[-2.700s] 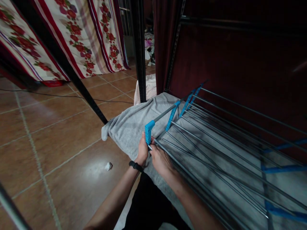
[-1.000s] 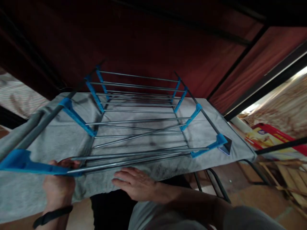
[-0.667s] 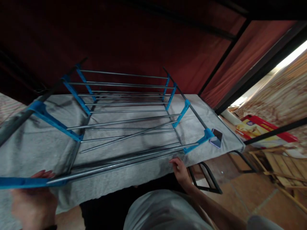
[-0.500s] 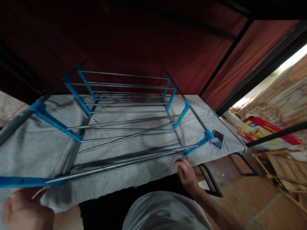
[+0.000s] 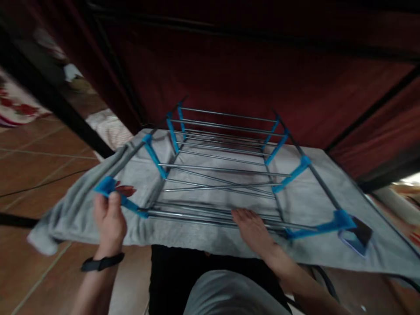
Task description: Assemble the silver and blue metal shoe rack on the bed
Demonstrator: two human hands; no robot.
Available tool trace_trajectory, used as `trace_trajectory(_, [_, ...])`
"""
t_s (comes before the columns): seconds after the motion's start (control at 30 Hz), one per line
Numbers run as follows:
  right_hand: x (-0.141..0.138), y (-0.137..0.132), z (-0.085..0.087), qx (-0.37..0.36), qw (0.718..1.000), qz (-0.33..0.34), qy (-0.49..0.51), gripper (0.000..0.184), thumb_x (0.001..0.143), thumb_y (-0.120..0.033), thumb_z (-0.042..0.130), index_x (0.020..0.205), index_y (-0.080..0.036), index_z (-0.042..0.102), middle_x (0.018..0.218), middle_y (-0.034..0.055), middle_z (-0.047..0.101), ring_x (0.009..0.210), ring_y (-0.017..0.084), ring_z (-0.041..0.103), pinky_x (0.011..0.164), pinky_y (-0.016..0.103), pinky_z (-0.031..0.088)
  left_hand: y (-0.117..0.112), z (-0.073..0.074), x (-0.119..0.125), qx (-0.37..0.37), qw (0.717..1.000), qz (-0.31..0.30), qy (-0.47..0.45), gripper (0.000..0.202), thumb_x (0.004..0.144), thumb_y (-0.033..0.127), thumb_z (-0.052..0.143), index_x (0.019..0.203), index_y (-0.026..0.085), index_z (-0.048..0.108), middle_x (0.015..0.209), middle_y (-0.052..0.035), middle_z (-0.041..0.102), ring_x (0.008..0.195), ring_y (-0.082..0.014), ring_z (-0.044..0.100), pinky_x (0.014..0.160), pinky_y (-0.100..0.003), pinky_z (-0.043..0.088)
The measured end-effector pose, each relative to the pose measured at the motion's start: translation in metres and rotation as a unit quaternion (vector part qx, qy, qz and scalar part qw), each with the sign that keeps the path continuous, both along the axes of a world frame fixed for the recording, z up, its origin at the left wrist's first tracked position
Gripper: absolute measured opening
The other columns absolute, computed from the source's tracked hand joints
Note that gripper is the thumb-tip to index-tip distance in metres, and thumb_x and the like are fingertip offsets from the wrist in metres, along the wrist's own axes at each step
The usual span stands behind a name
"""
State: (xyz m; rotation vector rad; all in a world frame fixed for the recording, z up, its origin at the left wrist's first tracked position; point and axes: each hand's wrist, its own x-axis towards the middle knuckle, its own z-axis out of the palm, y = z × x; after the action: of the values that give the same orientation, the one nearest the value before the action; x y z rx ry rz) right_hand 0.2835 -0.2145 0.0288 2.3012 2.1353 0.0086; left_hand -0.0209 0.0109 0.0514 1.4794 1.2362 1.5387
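A: Left end?
B: Left hand (image 5: 110, 221), black wristband (image 5: 102, 263). Grip closed round the near-left blue bracket (image 5: 130, 205), thumb this side, fingers behind. I'd hold it near the corner so it doesn't twist.
A: Middle?
B: Metal rack (image 5: 223, 170) on the grey blanket (image 5: 200, 238). Front rods (image 5: 190, 216) bunched, crossed rods (image 5: 203, 188) behind. I'd ease, not force; a rod popping loose seems the risk.
A: Right hand (image 5: 256, 232)?
B: Fingers laid over those front rods. Curled round them? Can't tell. Light, even pressure should do.
A: Far right?
B: Near-right blue bracket (image 5: 318, 228), phone (image 5: 359, 236) right by its corner. Lift before shifting, or it could scrape.
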Motion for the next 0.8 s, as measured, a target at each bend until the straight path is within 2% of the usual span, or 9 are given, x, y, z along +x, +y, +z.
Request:
trace_trajectory(0.03, [0.002,-0.004,-0.001,0.015,1.0,0.004,-0.019,0.049,0.089,0.004,0.036,0.127,-0.016,0.059,0.126,0.0108,0.063,0.112,0.024,0.06,0.099,0.04,0.046,0.002,-0.001,0.0,0.025,1.0,0.007,-0.012,0.047,0.084,0.063,0.056,0.11,0.023,0.06,0.094,-0.0011,0.071,0.089,-0.023,0.067,0.09,-0.042,0.052])
trace_trajectory(0.13, [0.015,-0.012,-0.012,0.075,0.995,0.035,-0.055,0.047,0.089,0.001,0.037,0.126,-0.018,0.059,0.125,0.0132,0.064,0.108,0.026,0.062,0.094,0.042,0.048,0.007,-0.003,-0.004,0.029,0.998,-0.028,-0.04,0.046,0.084,0.059,0.061,0.106,0.019,0.064,0.096,-0.0065,0.071,0.09,-0.0232,0.066,0.09,-0.037,0.052])
trace_trajectory(0.3, [0.031,-0.017,-0.027,0.175,0.978,0.104,-0.035,0.034,0.098,-0.018,0.041,0.128,-0.021,0.055,0.118,0.0138,0.066,0.101,0.026,0.065,0.088,0.042,0.051,0.004,-0.006,-0.01,-0.004,0.981,-0.109,-0.163,0.04,0.084,0.048,0.066,0.107,0.016,0.067,0.101,-0.0101,0.07,0.095,-0.0238,0.066,0.092,-0.038,0.05])
trace_trajectory(0.37, [0.031,-0.019,-0.026,0.189,0.974,0.125,-0.03,0.032,0.1,-0.022,0.04,0.129,-0.021,0.054,0.115,0.0128,0.067,0.098,0.024,0.066,0.085,0.04,0.051,0.003,-0.007,-0.01,-0.012,0.975,-0.128,-0.181,0.042,0.084,0.048,0.067,0.107,0.014,0.067,0.1,-0.011,0.07,0.093,-0.0231,0.066,0.089,-0.037,0.05])
trace_trajectory(0.57, [0.025,-0.02,-0.019,0.207,0.965,0.15,-0.057,0.032,0.103,-0.019,0.033,0.127,-0.015,0.054,0.108,0.0109,0.068,0.092,0.022,0.067,0.08,0.038,0.052,0.008,-0.014,-0.011,-0.006,0.976,-0.142,-0.166,0.043,0.087,0.051,0.065,0.106,0.013,0.069,0.091,-0.0082,0.069,0.084,-0.0186,0.064,0.081,-0.032,0.049])
trace_trajectory(0.67, [0.026,-0.018,-0.014,0.207,0.965,0.147,-0.062,0.033,0.103,-0.019,0.033,0.13,-0.013,0.052,0.109,0.0119,0.068,0.091,0.023,0.066,0.079,0.038,0.052,0.006,-0.019,-0.011,-0.002,0.975,-0.141,-0.17,0.04,0.087,0.05,0.065,0.105,0.014,0.07,0.095,-0.0084,0.069,0.09,-0.0199,0.064,0.086,-0.033,0.048])
trace_trajectory(0.8, [0.029,-0.015,-0.007,0.217,0.962,0.156,-0.061,0.034,0.104,-0.02,0.03,0.13,-0.013,0.052,0.106,0.0117,0.067,0.088,0.022,0.066,0.076,0.037,0.051,0.001,-0.022,-0.012,-0.011,0.969,-0.16,-0.186,0.034,0.086,0.042,0.068,0.108,0.016,0.069,0.104,-0.009,0.068,0.1,-0.0223,0.062,0.095,-0.037,0.045])
